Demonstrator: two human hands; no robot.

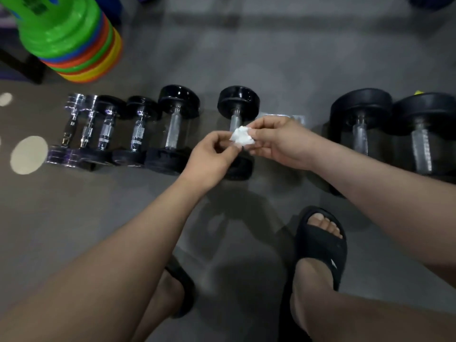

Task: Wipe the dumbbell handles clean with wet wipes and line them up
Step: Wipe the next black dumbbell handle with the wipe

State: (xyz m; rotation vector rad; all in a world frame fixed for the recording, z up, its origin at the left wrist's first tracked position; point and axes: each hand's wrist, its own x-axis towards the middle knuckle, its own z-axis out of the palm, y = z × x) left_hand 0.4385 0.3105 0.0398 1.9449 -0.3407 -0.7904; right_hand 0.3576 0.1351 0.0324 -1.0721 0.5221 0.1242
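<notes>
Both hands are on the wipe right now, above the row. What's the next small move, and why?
Probably lower the wipe onto the handle of the dumbbell directly beneath it and wrap it round. The left hand and right hand both pinch the crumpled wipe just over that handle, so it looks like the nearest one to clean.

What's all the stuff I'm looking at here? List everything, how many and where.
Chrome dumbbells: two, silver, left end of the row.
Black-ended dumbbells: six, black heads and metal handles, rest of the row; one lies under the hands.
Wet wipe: one, white, crumpled, between both hands.
Stacked discs: one stack, green, blue, orange and yellow, top left.
Pale spots: two, off-white, far left.
Floor: grey, under everything.
Slippers: two, black, on the person's feet.
Left hand: pinches the wipe.
Right hand: pinches the wipe.
</notes>
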